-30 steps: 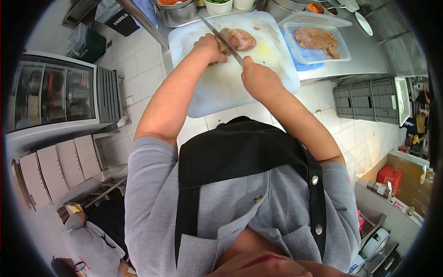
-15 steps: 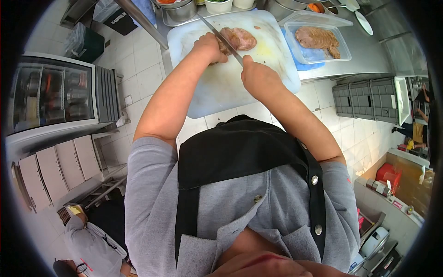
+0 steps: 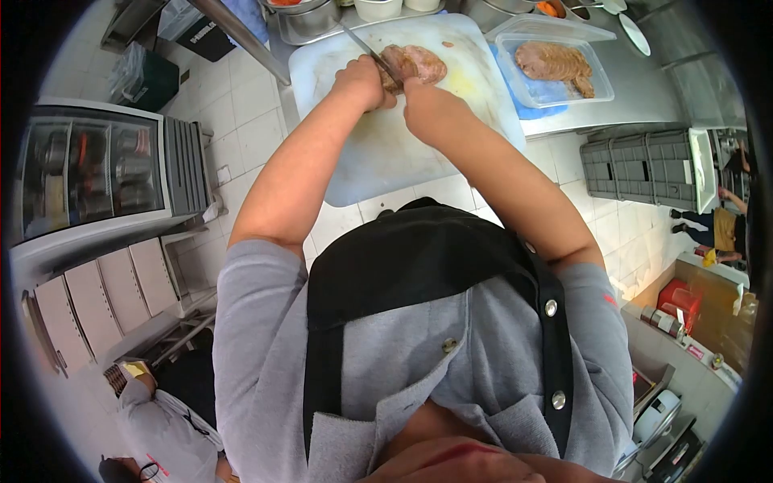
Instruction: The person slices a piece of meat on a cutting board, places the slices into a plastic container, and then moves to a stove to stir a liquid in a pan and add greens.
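Note:
A piece of cooked meat (image 3: 422,64) lies on the white cutting board (image 3: 378,165), toward its far side. My right hand (image 3: 428,111) is closed round the handle of a knife (image 3: 366,48), whose long blade slants across the meat to the upper left. The handle itself is hidden in my fist. On the near left end of the meat, my left hand (image 3: 362,84) is closed, its fingers curled against the piece beside the blade. Small scraps of meat are scattered on the board.
Right of the board, a clear plastic container (image 3: 555,103) holds sliced meat (image 3: 554,68) on a blue cloth (image 3: 541,113). Metal pans and a white tub (image 3: 378,10) line the back. A metal post (image 3: 241,36) rises at left. Other people work at the lower left and far right.
My right hand has moved up and left with the knife, closer to my left hand. The left hand keeps its hold on the meat.

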### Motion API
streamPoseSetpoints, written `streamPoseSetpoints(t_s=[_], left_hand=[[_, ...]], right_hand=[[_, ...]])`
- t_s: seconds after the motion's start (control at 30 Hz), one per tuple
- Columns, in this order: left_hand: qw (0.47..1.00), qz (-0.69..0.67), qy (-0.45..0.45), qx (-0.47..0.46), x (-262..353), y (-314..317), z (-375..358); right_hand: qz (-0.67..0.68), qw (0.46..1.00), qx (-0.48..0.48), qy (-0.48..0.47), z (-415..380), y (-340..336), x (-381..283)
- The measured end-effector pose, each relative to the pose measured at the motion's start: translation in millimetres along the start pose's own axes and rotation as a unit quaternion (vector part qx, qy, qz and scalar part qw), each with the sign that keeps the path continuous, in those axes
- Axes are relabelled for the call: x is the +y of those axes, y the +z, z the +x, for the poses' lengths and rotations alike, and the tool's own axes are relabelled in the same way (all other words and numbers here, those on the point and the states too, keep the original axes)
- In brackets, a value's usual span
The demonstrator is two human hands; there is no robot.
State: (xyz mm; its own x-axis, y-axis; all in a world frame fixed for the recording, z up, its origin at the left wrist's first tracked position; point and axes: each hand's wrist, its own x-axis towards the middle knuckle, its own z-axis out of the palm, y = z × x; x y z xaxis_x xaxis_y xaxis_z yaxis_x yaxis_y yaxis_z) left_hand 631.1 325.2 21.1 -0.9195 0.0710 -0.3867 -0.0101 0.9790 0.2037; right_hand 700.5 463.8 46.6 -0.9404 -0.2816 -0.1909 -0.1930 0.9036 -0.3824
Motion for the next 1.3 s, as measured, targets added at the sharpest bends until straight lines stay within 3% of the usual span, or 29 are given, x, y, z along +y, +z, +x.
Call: streamPoseSetpoints(t_s=[0.2, 0.3, 0.4, 0.7, 0.9, 1.1, 1.3], left_hand=[[1.000, -0.020, 0.008, 0.010, -4.1, 1.4, 2.1], [1.000, -0.021, 0.007, -0.002, -4.0, 0.7, 3.1], [1.000, -0.011, 0.003, -0.012, -1.4, -4.9, 1.7], [0.999, -0.013, 0.030, -0.020, -8.4, -1.3, 9.3], [0.999, 0.003, 0.031, 0.013, -5.4, 0.4, 6.3], [1.000, -0.008, 0.014, -0.020, -3.2, -3.6, 7.8], [1.000, -0.005, 0.014, -0.009, -1.2, -2.2, 5.6]], right_hand=[[-0.029, 0.991, -0.113, 0.057, -36.7, -24.9, 1.0], [0.014, 0.999, -0.038, 0.005, -4.2, 0.4, 6.3], [-0.005, 0.998, -0.057, 0.033, 18.1, 0.0, -4.2], [-0.016, 0.993, -0.109, 0.044, -24.7, -12.9, 10.3], [0.001, 0.997, -0.073, 0.031, 26.9, 19.0, 7.7], [-0.026, 0.987, -0.138, 0.077, -19.8, 10.5, 20.0], [-0.001, 0.998, -0.055, 0.023, 16.8, 35.4, 21.3]])
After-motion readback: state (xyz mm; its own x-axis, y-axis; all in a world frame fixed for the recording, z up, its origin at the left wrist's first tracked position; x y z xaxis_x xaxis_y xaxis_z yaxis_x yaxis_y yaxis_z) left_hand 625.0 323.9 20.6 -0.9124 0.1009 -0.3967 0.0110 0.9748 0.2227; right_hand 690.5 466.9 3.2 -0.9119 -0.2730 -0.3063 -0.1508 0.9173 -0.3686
